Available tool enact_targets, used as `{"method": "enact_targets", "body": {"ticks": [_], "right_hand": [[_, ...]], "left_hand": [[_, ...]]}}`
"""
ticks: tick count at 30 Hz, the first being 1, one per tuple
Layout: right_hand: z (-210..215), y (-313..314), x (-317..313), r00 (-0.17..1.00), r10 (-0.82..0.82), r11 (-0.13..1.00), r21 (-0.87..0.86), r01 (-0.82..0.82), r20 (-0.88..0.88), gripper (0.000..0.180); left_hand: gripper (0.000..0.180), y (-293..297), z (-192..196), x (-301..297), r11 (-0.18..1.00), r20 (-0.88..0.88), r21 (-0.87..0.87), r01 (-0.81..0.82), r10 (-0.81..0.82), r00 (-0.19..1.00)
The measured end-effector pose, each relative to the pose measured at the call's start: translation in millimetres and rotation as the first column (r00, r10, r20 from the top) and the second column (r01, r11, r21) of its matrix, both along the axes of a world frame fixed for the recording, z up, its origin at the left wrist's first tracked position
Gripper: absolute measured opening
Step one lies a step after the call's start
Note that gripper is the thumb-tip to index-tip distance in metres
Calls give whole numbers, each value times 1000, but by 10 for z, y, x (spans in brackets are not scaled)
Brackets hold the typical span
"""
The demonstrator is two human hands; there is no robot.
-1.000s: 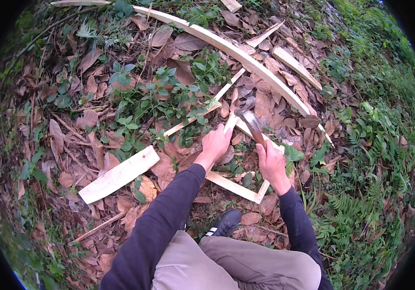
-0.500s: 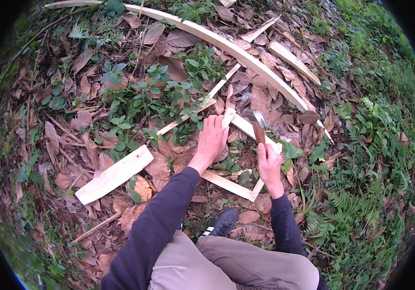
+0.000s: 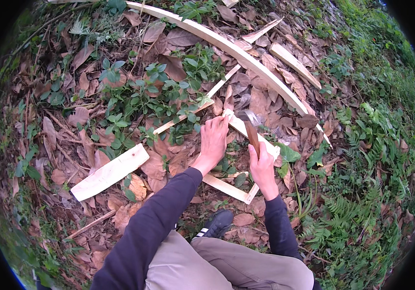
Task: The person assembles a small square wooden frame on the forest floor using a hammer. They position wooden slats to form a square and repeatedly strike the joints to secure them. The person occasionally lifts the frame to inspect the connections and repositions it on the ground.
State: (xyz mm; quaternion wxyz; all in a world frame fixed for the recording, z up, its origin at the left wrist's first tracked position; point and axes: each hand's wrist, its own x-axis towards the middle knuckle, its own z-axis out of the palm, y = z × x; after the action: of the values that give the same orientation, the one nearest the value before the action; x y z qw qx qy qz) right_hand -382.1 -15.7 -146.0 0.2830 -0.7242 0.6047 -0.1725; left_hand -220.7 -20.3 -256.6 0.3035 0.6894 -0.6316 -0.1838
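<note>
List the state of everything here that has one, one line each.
Hammer: held, head blurred
Right grip: closed on the hammer
Upper slat: slanting down rightward
Left grip: curled at that slat's upper end
Lower slat: right end meeting a short piece
Wide board: lying flat, untouched
Long strip: lying, untouched

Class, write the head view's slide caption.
Hammer in the right grip, left grip on a wooden frame, over dead leaves.

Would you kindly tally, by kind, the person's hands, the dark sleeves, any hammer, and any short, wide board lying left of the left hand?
Hands: 2 (left hand, right hand)
Dark sleeves: 2 (left sleeve, right sleeve)
Hammer: 1, in the right hand
Short, wide pale board: 1
Total: 6
</note>
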Motion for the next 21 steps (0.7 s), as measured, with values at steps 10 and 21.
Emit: {"method": "enact_targets", "body": {"ticks": [10, 21], "right_hand": [[246, -107, 68, 989, 109, 992, -51, -114, -100, 26], [184, -222, 119, 987, 91, 984, -142, -110, -132, 21]], "left_hand": [[67, 62, -54, 40, 997, 86, 41, 67, -70, 994], [67, 47, -31, 51, 996, 115, 47, 69, -74, 991]]}}
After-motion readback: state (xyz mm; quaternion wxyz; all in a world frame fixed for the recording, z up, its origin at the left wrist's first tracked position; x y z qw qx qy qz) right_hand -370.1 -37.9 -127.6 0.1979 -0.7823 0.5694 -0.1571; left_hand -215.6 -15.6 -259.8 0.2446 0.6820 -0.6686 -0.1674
